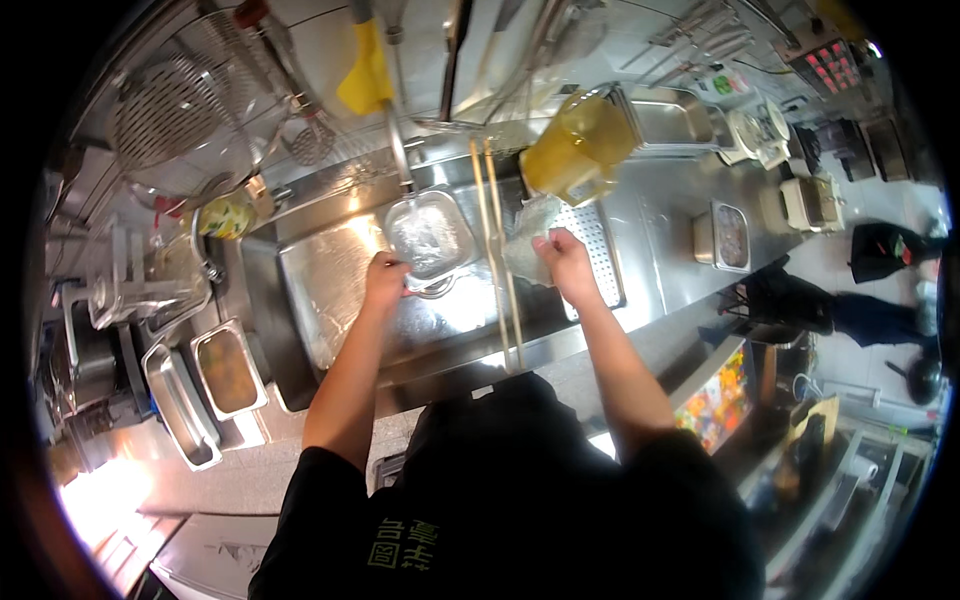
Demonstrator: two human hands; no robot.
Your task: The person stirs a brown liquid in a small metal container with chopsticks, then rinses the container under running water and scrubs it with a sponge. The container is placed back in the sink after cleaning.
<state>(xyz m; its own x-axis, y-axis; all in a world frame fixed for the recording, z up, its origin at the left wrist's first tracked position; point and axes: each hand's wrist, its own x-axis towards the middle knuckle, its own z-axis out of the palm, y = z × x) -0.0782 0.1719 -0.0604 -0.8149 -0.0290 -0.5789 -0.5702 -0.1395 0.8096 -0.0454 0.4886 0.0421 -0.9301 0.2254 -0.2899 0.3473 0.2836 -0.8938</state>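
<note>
My left hand (388,281) grips the near-left corner of a small square metal pan (431,234), which is tilted in the sink. Water or a wet glare shows inside the pan, just below the metal faucet (397,146). My right hand (568,262) pinches a greyish mesh-like cloth (531,238) over the right part of the sink. Two long wooden sticks (495,247) lie across the sink between my hands. Beneath and beside the right hand is a perforated metal tray (596,247). The sink basin (322,285) looks wet on its left side.
A yellow translucent pitcher (585,142) stands behind the cloth. Strainers (169,112) and other utensils hang at the back. Metal food pans (229,367) sit at left. A metal container (724,234) is on the right counter, and a person's dark-clothed leg (870,315) shows beyond.
</note>
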